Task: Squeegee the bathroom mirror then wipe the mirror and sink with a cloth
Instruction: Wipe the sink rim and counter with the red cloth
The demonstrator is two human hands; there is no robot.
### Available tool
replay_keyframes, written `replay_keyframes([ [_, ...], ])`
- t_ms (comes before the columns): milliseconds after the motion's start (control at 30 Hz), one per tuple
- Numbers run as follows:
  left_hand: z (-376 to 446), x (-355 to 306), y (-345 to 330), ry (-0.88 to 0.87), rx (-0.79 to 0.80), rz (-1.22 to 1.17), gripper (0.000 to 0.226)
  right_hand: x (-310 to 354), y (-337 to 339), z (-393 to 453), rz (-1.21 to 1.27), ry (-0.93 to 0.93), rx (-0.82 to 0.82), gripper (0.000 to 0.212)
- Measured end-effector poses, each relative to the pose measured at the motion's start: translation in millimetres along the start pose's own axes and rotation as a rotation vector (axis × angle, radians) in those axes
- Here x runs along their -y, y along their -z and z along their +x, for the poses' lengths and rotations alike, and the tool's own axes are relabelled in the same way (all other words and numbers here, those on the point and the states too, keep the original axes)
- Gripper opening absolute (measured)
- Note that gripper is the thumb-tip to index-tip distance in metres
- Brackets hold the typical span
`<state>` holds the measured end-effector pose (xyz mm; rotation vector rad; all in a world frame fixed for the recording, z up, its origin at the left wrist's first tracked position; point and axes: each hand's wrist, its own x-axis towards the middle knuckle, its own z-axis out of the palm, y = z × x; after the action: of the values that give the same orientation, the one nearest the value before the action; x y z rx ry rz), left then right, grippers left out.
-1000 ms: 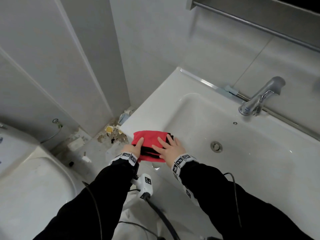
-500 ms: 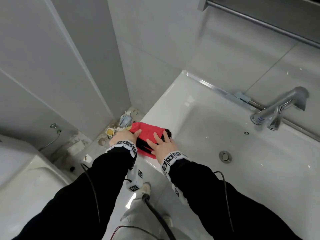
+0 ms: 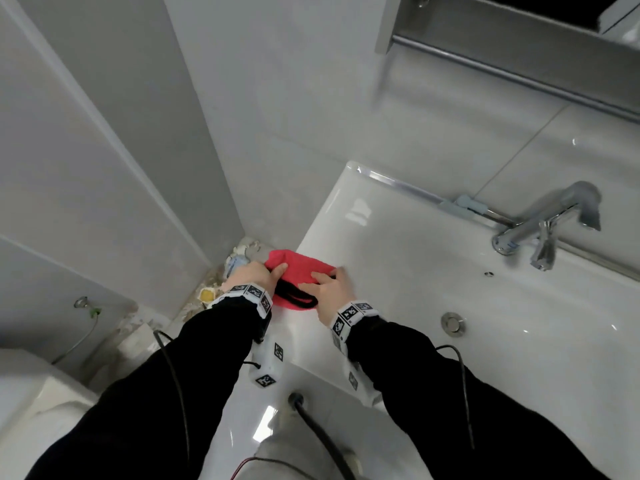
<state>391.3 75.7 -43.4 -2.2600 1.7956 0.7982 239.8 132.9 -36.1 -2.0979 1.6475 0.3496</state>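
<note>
My left grip (image 3: 254,273) pinches the near-left edge of the red cloth (image 3: 300,268) while my right grip (image 3: 332,289) lies flat-fingered on it, at the sink (image 3: 398,244) rim's left corner. Tugged carelessly, it could slide off leftward onto the floor debris (image 3: 221,289). Beyond my right grip the basin holds only its drain (image 3: 452,323).
</note>
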Motion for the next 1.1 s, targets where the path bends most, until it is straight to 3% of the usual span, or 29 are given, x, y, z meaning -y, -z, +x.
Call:
replay_keyframes([
  [67,2,-8,7,-0.097,-0.036,-0.011,0.064,1,11,-5,0.132,-0.032,-0.121,0.052],
  [167,7,-30,21,-0.243,-0.079,-0.04,0.06,-4,13,-14,0.208,-0.125,-0.514,0.051],
  [200,7,-38,24,-0.282,-0.089,-0.033,0.059,-7,10,-17,0.22,-0.167,-0.55,0.052],
  [300,5,-60,23,-0.375,-0.116,0.041,0.046,-17,0,-24,0.226,-0.324,-0.246,0.054],
  [433,11,-62,6,-0.74,-0.171,0.157,0.056,-20,-14,-30,0.147,-0.358,-0.165,0.062],
  [533,24,-53,-11,-0.96,-0.012,0.465,0.059,-12,-24,-30,0.115,-0.326,-0.092,0.066],
  [600,35,-52,-19,-0.938,0.034,0.558,0.06,-15,-22,-24,0.103,-0.321,-0.049,0.065],
  [833,69,-99,-14,-0.826,0.096,0.552,0.062,-67,12,17,-0.165,-0.322,0.14,0.065],
  [1100,100,-151,-7,-0.741,0.094,0.489,0.062,-114,40,55,-0.21,-0.328,0.117,0.066],
])
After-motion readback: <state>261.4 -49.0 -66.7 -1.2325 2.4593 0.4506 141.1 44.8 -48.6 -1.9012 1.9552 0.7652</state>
